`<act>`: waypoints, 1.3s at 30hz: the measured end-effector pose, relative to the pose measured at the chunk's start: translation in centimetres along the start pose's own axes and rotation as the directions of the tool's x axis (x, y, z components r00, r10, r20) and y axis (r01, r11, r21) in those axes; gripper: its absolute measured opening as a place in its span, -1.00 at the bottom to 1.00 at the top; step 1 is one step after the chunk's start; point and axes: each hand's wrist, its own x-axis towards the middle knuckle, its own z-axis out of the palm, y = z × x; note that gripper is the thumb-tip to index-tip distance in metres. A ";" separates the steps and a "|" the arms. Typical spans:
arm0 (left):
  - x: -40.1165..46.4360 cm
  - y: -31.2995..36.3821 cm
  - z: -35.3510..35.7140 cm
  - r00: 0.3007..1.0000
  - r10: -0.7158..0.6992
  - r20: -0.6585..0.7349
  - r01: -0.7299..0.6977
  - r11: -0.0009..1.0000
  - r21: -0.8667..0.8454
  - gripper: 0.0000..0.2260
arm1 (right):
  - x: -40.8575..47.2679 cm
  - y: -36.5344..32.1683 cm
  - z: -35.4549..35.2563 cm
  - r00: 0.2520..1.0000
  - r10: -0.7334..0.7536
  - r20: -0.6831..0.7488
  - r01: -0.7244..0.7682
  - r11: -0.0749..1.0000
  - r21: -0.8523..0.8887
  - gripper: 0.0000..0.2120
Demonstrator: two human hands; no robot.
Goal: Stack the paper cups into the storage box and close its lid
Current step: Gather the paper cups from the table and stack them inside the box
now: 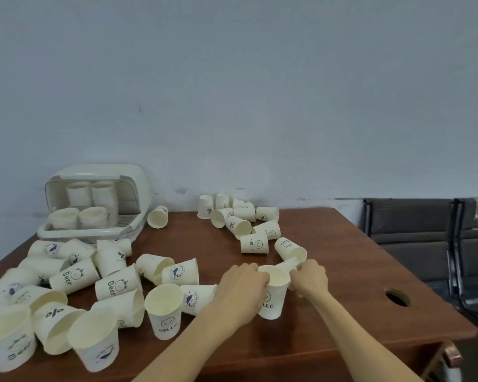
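Note:
An upright paper cup marked HELLO (272, 299) stands on the brown table (342, 271). My left hand (242, 285) grips its left side near the rim. My right hand (309, 277) pinches a second cup (289, 263) that lies tilted at the first cup's rim. The white storage box (94, 202) sits at the back left with its lid raised and several cup stacks inside. Loose cups lie scattered at the left (116, 285) and at the back centre (240, 219).
Another upright HELLO cup (164, 312) stands left of my forearm. A round cable hole (397, 297) is in the table at the right. Dark chairs (425, 238) stand beyond the table's right edge. A pale wall runs behind.

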 end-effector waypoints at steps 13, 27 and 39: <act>1.3 -6.3 -4.9 0.967 -0.090 -0.237 0.087 0.996 -0.023 -0.75 | -1.9 -8.1 -1.0 0.915 -0.357 -0.187 0.315 0.923 -0.222 -0.75; -0.3 -18.9 -8.4 0.898 -0.295 -0.328 0.306 0.952 -0.017 -0.75 | -3.4 -20.2 6.7 0.785 -0.611 -0.098 0.561 0.770 -0.305 -0.87; -2.7 -34.1 -11.0 0.740 -0.545 -0.394 0.579 0.815 -0.039 -0.77 | -4.5 -33.0 17.9 0.592 -0.806 -0.021 0.778 0.578 -0.245 -0.84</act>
